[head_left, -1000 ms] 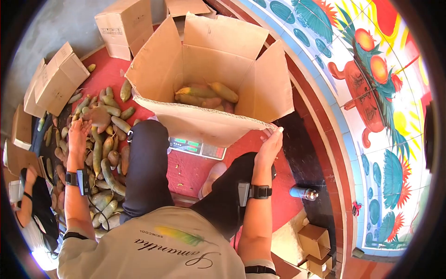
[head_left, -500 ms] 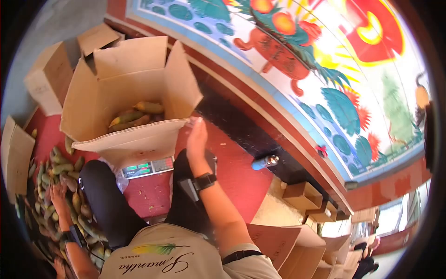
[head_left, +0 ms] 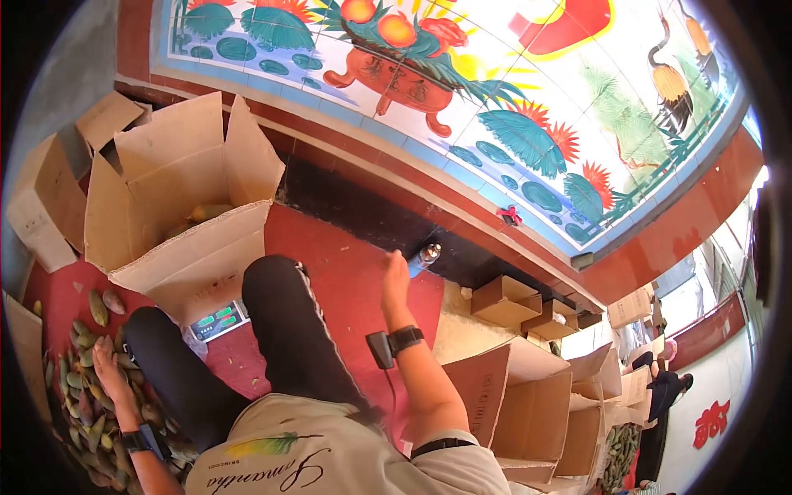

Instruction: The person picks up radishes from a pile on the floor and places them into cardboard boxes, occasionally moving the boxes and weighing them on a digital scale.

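Note:
My left hand (head_left: 110, 375) lies with fingers stretched out over a pile of elongated green, yellow and brown produce (head_left: 76, 404) on the floor. My right hand (head_left: 396, 285) is raised over the red floor, fingers extended and nothing visible in it. Behind its fingertips, in this view, appears a metal-topped bottle (head_left: 427, 255). In front of my knees a large open cardboard box (head_left: 186, 264) sits over a digital scale (head_left: 221, 322) with lit green displays. Some of the same produce (head_left: 209, 213) shows inside the box; its front flap hides the rest.
More cardboard boxes stand at the far left (head_left: 49, 202), by the wall (head_left: 505, 301) and at my right (head_left: 528, 404). A painted tile wall (head_left: 396, 82) runs along the front. Another person (head_left: 667, 388) is at the far right, near more piled produce (head_left: 619, 458).
My view has turned to the right. My right hand has left the box's front flap and moved right. My left hand stays over the pile.

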`<state>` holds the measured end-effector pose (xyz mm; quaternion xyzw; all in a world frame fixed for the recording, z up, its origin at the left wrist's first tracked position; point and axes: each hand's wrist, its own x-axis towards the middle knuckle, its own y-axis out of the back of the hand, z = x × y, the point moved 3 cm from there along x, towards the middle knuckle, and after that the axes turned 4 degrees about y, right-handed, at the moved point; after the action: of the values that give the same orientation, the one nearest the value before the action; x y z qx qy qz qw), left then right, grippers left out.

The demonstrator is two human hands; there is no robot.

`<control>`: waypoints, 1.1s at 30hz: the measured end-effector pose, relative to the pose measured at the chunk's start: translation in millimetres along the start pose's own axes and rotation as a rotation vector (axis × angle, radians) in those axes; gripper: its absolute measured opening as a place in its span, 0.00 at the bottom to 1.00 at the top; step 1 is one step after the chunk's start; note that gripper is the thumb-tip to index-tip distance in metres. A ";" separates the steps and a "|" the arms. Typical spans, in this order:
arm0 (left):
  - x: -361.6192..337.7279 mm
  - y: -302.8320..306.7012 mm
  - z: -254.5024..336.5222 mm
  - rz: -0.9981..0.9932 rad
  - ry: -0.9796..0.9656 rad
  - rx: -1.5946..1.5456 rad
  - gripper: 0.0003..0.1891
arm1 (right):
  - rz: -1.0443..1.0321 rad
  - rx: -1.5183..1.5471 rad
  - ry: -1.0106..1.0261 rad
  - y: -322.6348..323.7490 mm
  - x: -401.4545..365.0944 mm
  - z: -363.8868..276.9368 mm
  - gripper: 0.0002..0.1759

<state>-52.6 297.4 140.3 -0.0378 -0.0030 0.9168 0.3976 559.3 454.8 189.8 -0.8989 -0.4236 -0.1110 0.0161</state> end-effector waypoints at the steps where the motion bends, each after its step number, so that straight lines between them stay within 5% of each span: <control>1: 1.1 1.8 -1.2 -0.004 -0.004 -0.002 0.26 | 0.025 -0.091 0.016 18.5 11.3 37.2 0.22; 5: 6.9 0.9 3.4 -0.006 -0.038 0.006 0.24 | 0.067 -0.315 -0.048 69.4 11.9 65.0 0.22; 7: 5.2 -1.3 13.5 0.014 -0.057 0.033 0.22 | 0.082 -0.774 -0.021 91.6 6.2 77.4 0.21; 11: -1.9 -19.7 33.8 -0.005 -0.139 0.036 0.23 | 0.075 -0.920 -0.105 145.2 -12.9 111.0 0.22; 18: 1.9 -37.0 43.8 0.075 -0.306 0.322 0.22 | -0.116 -1.689 -0.302 233.1 -43.8 129.0 0.15; 28: 12.9 -96.6 65.2 0.139 -0.583 0.556 0.21 | -0.594 -2.060 -0.366 247.4 -61.9 121.3 0.18; 33: 15.3 -97.0 62.9 0.162 -0.596 0.575 0.22 | -0.575 -2.058 -0.272 263.6 -70.4 144.5 0.17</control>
<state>3.2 376.5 205.4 0.3412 0.1410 0.8795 0.3001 744.5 250.4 51.0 -0.3525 -0.3205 -0.3128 -0.8217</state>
